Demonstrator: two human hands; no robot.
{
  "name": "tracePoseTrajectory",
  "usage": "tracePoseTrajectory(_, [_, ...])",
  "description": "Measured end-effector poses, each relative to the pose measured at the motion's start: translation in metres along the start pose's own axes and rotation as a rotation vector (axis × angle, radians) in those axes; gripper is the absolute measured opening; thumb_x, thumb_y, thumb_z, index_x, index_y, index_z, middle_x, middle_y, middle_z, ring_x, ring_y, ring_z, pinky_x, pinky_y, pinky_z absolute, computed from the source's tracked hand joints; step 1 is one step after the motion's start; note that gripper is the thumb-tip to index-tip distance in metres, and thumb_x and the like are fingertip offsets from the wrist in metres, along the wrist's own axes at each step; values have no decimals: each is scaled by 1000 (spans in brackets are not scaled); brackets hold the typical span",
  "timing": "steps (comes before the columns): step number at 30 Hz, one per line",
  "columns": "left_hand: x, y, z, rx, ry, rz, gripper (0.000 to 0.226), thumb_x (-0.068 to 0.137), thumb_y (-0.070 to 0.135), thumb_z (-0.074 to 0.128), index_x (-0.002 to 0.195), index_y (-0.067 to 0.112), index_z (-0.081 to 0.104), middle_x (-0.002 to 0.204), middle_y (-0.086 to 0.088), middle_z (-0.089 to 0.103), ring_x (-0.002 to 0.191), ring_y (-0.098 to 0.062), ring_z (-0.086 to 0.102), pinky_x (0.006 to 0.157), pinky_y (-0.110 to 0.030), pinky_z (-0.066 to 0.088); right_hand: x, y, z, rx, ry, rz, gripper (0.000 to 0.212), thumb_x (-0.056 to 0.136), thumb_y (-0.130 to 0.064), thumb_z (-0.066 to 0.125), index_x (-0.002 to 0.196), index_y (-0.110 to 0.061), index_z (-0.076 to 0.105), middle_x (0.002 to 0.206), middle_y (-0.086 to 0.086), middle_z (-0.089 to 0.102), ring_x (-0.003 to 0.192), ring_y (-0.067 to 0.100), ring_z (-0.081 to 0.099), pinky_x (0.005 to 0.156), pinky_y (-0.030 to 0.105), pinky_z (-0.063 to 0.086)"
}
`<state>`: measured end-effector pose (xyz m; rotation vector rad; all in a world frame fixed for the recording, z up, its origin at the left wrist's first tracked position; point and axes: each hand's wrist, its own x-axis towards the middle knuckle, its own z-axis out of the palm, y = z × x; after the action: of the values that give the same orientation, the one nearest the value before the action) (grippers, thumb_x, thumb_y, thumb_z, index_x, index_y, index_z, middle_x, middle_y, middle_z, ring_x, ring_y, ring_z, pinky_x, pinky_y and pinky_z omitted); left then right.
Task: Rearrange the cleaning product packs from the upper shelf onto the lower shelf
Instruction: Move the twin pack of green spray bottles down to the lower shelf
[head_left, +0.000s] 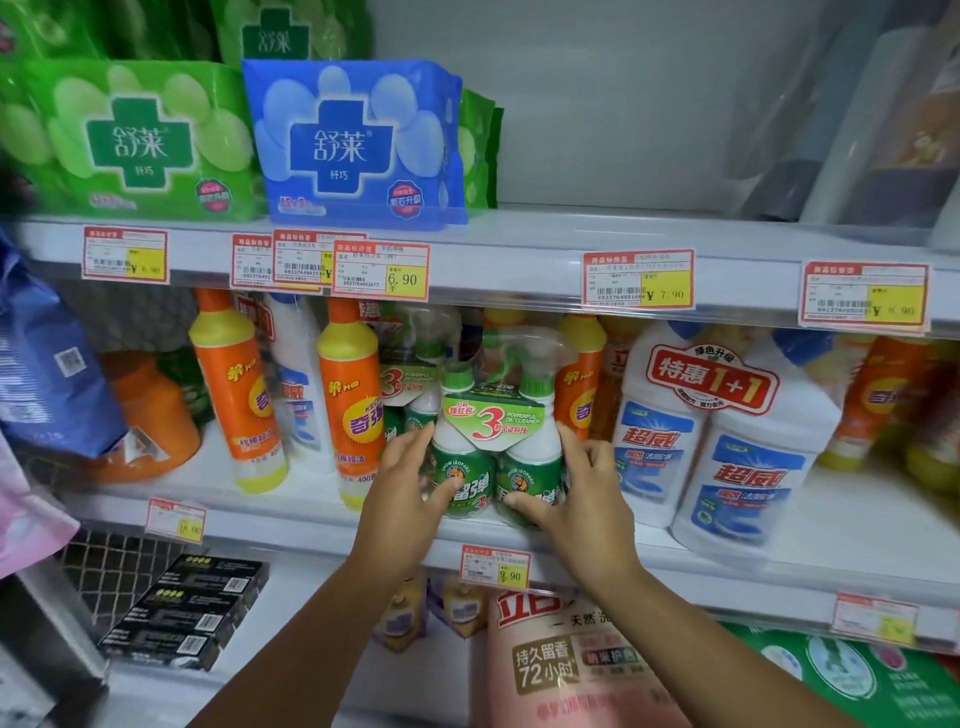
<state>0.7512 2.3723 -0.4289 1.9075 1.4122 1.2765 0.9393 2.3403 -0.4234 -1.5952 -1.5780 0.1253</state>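
Two-bottle green-and-white cleaner pack (491, 421)

On the middle shelf (291, 512), the twin spray-bottle pack (493, 447) stands at the front edge, with the left grip (410, 488) clasping its left side and the right grip (582, 493) clasping its right. A second twin pack (410, 374) stands behind it, a little to the left. Two tall bottles (350, 400) stand further left, one nearer the pack and one beyond it. The jug pair (722, 431) stands to the right of the right grip. On the top shelf (597, 223), two pad packs (358, 140) sit side by side at the left. On the shelf below, a refill pouch (571, 660) lies under the twin pack and a stack of boxes (192, 608) lies well to the left.
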Motion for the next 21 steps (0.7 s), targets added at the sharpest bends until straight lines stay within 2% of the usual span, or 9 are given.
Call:
tracePoseTrajectory(2, [-2, -1, 1, 5, 7, 2, 68, 86, 19, 65, 144, 24, 31, 144, 3, 33, 121, -7, 43, 101, -24, 41, -2, 2, -1, 5, -29, 2, 86, 70, -56, 73, 142, -41, 29, 120, -7, 37, 111, 9, 46, 81, 34, 53])
tracePoseTrajectory(5, [-5, -1, -1, 40, -1, 12, 68, 85, 23, 65, 144, 26, 30, 145, 4, 33, 128, -14, 42, 105, -38, 41, -4, -1, -10, 110, -1, 30, 65, 84, -58, 55, 141, -34, 36, 129, -5, 42, 118, 10, 46, 92, 32, 46])
tracePoseTrajectory(8, [-9, -1, -7, 61, -1, 3, 67, 86, 27, 64, 143, 28, 30, 146, 5, 31, 130, -15, 41, 107, -39, 38, 10, -1, -23, 242, 168, 76, 52, 94, -42, 49, 141, -21, 40, 134, 1, 48, 124, 15, 46, 101, 28, 38])
tracePoseTrajectory(11, [-13, -1, -16, 44, 20, 5, 61, 86, 32, 63, 141, 29, 36, 144, 7, 33, 128, -14, 42, 105, -38, 40, 29, -4, -29, 311, 171, 56, 54, 96, -27, 52, 146, -21, 32, 142, 0, 49, 129, 15, 47, 107, 35, 40])
tracePoseTrajectory(15, [-19, -2, -29, 64, 39, 30, 47, 87, 28, 63, 131, 30, 48, 133, 11, 43, 115, -6, 48, 96, -25, 40, 46, -13, -24, 309, 128, 60, 65, 91, -22, 58, 147, -27, 25, 137, 1, 52, 120, 20, 53, 101, 33, 43])
tracePoseTrajectory(18, [-22, -2, -33, 120, 10, 21, 41, 88, 29, 61, 128, 30, 52, 129, 13, 45, 116, -8, 48, 99, -28, 41, 61, -16, -24, 407, 77, 81, 63, 88, -23, 63, 142, -26, 30, 132, 2, 54, 114, 18, 54, 94, 29, 43])
tracePoseTrajectory(21, [-23, 0, -33, 159, -28, 18, 43, 88, 31, 60, 130, 30, 51, 132, 12, 45, 119, -8, 46, 103, -33, 40, 73, -12, -22, 388, 64, 135, 65, 85, -25, 68, 140, -22, 34, 125, 8, 61, 109, 27, 59, 93, 38, 49])
